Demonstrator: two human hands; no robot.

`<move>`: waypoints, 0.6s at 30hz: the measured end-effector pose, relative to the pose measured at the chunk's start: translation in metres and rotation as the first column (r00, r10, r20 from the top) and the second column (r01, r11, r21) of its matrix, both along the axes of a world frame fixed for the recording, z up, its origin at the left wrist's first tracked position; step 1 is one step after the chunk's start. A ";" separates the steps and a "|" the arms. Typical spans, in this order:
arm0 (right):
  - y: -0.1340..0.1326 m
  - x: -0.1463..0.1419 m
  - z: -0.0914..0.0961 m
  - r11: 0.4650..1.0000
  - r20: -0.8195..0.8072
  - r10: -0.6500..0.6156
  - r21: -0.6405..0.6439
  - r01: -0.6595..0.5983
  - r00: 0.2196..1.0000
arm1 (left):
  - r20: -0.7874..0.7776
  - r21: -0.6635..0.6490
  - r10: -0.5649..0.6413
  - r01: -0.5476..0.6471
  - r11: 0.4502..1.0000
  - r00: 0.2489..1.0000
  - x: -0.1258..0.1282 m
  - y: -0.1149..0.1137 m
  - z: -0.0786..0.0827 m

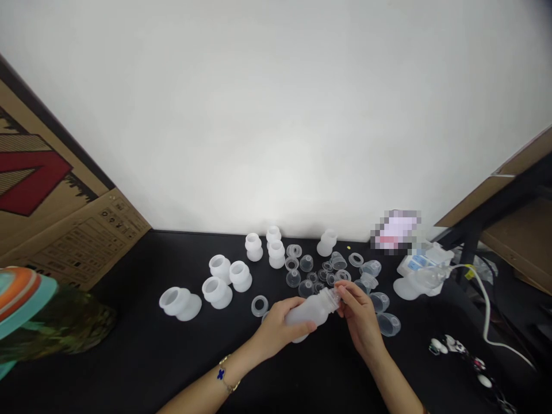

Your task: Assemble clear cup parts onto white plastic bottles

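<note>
My left hand [280, 330] is wrapped round the body of a milky white baby bottle [314, 309], which lies tilted with its mouth to the right. At the bottle's neck, the fingers of my right hand [361, 323] pinch a small clear part [336, 295]; its exact shape is partly hidden by them. Behind both hands lie clear rings [356, 260] and small dome-shaped clear pieces [306, 263]. Clear caps [388, 325] rest beside my right hand. A loose clear ring [259, 306] lies left of the bottle.
Several white waisted bottles [218, 292] without caps stand on the black table [142, 299]. A bottle with a clear cap [414, 285] lies by a plastic pack [425, 257]. A white cable [487, 310] and a charm strap [478, 363] are at right, a big jar [56, 319] at left.
</note>
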State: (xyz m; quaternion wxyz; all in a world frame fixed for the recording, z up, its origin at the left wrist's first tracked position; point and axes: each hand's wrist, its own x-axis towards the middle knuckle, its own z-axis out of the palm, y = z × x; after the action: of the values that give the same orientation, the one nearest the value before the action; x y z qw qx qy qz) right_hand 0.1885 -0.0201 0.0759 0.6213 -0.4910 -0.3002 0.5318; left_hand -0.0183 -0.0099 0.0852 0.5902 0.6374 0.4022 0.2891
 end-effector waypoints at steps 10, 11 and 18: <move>0.000 0.002 0.000 0.999 -0.057 0.038 0.035 -0.036 0.998 | 0.041 -0.045 -0.007 0.008 0.999 0.999 0.000 0.002 0.000; 0.000 0.002 0.000 0.999 -0.057 0.033 0.035 -0.031 0.998 | 0.041 -0.044 -0.006 0.008 0.999 0.999 0.000 0.002 0.000; 0.000 0.001 0.002 1.000 -0.039 -0.001 0.030 0.002 0.999 | 0.028 -0.008 -0.014 0.014 1.000 1.000 0.000 0.000 -0.001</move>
State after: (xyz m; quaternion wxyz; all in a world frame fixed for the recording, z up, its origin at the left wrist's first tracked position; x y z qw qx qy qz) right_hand 0.1895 -0.0203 0.0778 0.6345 -0.4715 -0.2958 0.5362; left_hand -0.0184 -0.0095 0.0846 0.6004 0.6336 0.3908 0.2921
